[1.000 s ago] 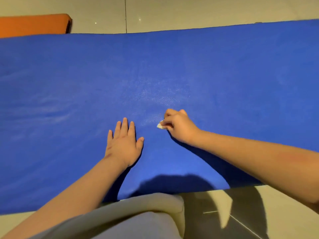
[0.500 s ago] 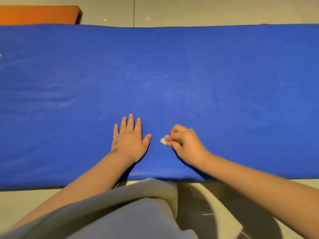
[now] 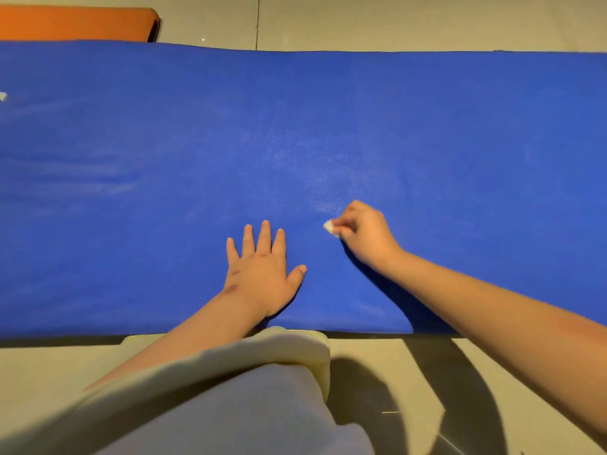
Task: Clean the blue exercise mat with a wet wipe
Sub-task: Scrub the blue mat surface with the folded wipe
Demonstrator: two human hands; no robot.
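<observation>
Pale floor tiles [image 3: 394, 21] frame the blue exercise mat [image 3: 427, 126], which spans the view, with an orange mat [image 3: 72, 24] beyond its far edge, well away from all the fingers, and a grey garment [image 3: 230, 415] hiding part of the near edge behind the left wrist. The left hand [image 3: 262, 274] lies flat on the mat, fingers straight and spread, holding nothing. Near its thumb, the right hand [image 3: 364, 236] curls its fingers round a small wet wipe [image 3: 329, 227], whose white tip pokes past the fingertips onto the mat.
</observation>
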